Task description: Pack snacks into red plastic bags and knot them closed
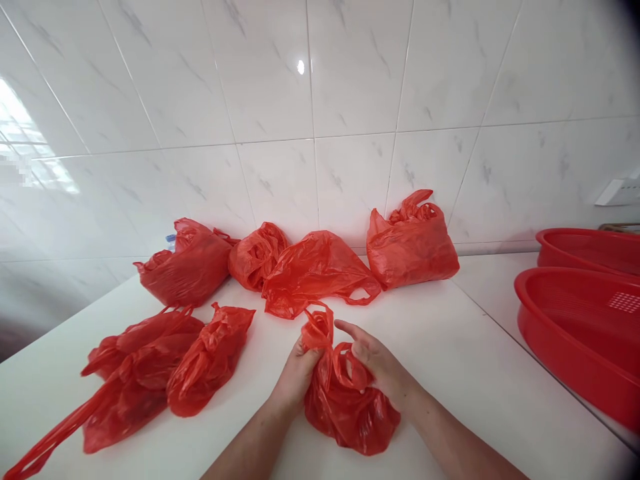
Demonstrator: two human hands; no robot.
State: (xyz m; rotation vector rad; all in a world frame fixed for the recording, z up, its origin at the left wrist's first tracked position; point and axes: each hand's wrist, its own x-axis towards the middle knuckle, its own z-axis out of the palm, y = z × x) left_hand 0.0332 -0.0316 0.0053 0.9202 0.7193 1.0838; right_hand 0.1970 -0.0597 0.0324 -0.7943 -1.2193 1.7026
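Note:
A filled red plastic bag [353,420] sits on the white table in front of me, its handle loops standing up. My left hand [296,373] is closed around the left side of the bag's gathered top. On the other side, my right hand [383,367] holds the right handle loop, with one finger stretched out toward the left handle. Part of its grip is hidden behind the plastic. What the bag contains cannot be made out. Just beyond my hands lies a flattened, loose red bag [320,273] with an open handle loop.
Along the tiled wall stand a full red bag [413,250], a crumpled round one [257,257] and a bulging one [193,263]. More red bags [145,367] lie at the left, near a knotted one [213,363]. Red plastic baskets [565,340] stand at the right.

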